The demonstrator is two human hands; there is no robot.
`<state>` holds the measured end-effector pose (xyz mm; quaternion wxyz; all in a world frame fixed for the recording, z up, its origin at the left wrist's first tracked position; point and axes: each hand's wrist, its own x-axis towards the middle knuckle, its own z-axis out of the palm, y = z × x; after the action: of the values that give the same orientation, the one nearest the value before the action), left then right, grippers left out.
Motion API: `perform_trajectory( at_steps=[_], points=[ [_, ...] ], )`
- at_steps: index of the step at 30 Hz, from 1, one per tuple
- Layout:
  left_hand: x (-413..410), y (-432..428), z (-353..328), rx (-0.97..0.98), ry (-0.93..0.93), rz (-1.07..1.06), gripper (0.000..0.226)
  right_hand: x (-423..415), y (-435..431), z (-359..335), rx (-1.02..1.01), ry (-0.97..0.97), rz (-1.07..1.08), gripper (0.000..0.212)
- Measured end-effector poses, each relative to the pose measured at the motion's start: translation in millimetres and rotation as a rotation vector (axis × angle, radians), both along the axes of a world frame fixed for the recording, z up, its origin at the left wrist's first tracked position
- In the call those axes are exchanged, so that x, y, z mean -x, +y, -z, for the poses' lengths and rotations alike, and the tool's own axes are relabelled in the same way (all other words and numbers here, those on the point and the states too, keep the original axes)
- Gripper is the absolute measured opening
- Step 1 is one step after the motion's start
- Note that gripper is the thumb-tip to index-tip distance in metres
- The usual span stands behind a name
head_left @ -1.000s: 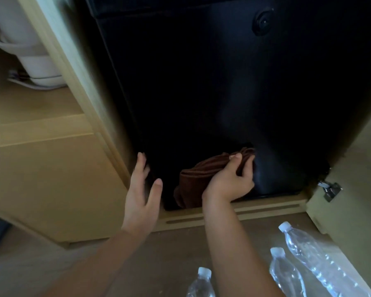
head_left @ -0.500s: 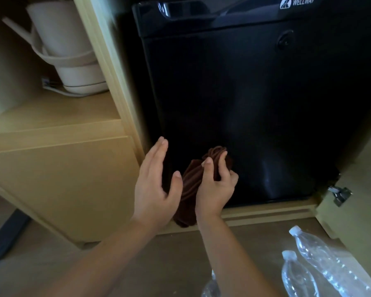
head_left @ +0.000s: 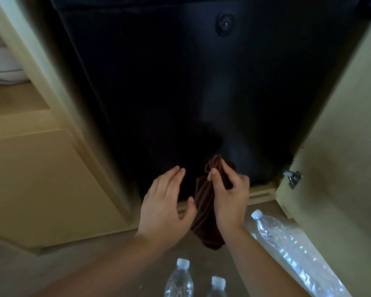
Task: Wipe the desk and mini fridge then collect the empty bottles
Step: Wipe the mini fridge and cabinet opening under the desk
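Head view: the mini fridge [head_left: 180,82] stands closed inside a wooden cabinet recess, its black door filling the upper frame. A brown cloth [head_left: 206,202] is bunched against the lower part of that door, near the bottom edge; most of it hangs loose below the grip, down past the cabinet sill [head_left: 259,192]. The right hand [head_left: 227,194] is clenched on the cloth's upper folds, thumb and fingers pinching it, presumably to keep a padded wad against the panel for wiping. The left hand [head_left: 165,202] is spread flat with nothing in it, just beside the cloth; whether it touches the door cannot be told. Its position suggests steadying.

Three clear plastic bottles lie on the floor [head_left: 116,254] nearer the person: a large bottle [head_left: 287,245] to the right and two smaller ones [head_left: 179,279] [head_left: 217,285] at the lower edge. In my judgement they await collection once wiping ends. The cabinet door [head_left: 341,146] stands open at right, giving access.
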<state>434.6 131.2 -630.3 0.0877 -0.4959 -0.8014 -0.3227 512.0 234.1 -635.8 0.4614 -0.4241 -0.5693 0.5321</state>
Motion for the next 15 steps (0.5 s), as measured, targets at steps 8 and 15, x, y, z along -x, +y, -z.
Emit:
perform_trajectory(
  at_steps=[8,15],
  points=[
    [-17,48,0,0.001,-0.036,0.055,0.053,-22,38,7,-0.021,-0.127,0.045,0.031],
    [-29,56,-39,0.032,-0.138,0.059,0.051,-39,48,-37,0.043,-0.177,0.128,0.03]
  ],
)
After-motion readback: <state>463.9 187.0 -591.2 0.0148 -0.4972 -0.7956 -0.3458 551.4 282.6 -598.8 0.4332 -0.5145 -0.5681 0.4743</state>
